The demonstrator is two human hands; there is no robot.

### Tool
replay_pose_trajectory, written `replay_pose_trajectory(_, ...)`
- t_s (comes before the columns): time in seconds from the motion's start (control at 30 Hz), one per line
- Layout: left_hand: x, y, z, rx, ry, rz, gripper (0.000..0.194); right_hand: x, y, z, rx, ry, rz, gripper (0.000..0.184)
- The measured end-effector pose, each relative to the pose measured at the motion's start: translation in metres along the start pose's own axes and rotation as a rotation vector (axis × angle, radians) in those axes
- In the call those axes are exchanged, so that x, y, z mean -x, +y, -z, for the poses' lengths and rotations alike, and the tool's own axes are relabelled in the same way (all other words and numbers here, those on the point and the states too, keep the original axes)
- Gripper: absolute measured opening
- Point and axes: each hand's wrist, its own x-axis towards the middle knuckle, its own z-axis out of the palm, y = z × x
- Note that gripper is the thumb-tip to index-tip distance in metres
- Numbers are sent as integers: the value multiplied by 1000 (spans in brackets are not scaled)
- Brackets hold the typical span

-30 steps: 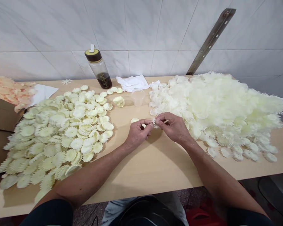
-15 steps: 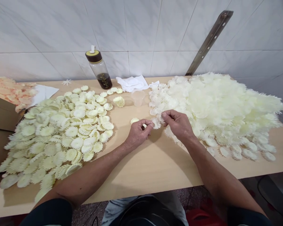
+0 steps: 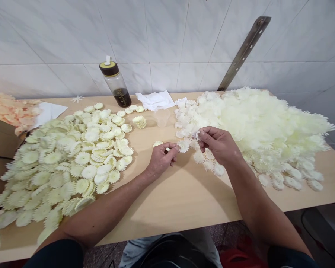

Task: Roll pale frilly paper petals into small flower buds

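Observation:
My left hand pinches a white fabric flower piece with a toothed edge, its round face showing beyond the fingertips. Part of a cream stack shows just behind the left fingers. My right hand is closed in a pinch on a small white petal piece, apart from the left hand. Close to the right hand lies a big heap of translucent white flower pieces. On the left a heap of cream scalloped flower pieces spreads over the table.
A bottle with dark liquid stands by the tiled wall. Beside it are a crumpled white tissue, a clear plastic cup and a nested cream stack. Orange-pink petals lie far left. A metal bar leans against the wall.
My hands have moved apart. The right hand has drawn away to the right with a small white piece, while the left stays in place with the flower piece now facing up.

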Motion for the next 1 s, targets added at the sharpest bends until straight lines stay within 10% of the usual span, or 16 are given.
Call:
replay_pose_trajectory(0.23, -2, -5, -1, 60, -15, 11, 32, 11, -18, 46, 742, 123, 308, 23)
replay_pose_trajectory(0.33, -2, -5, -1, 59, -5, 29, 32, 16, -21, 35, 685, 231, 353, 22)
replay_pose_trajectory(0.57, 2, 0, -2, -56, 21, -27, 30, 11, 1, -22, 521, -17, 66, 41)
replay_pose_trajectory(1.0, 1, -10, -1, -141, 26, -131, 29, 6, 4, -21, 509, -100, -10, 30)
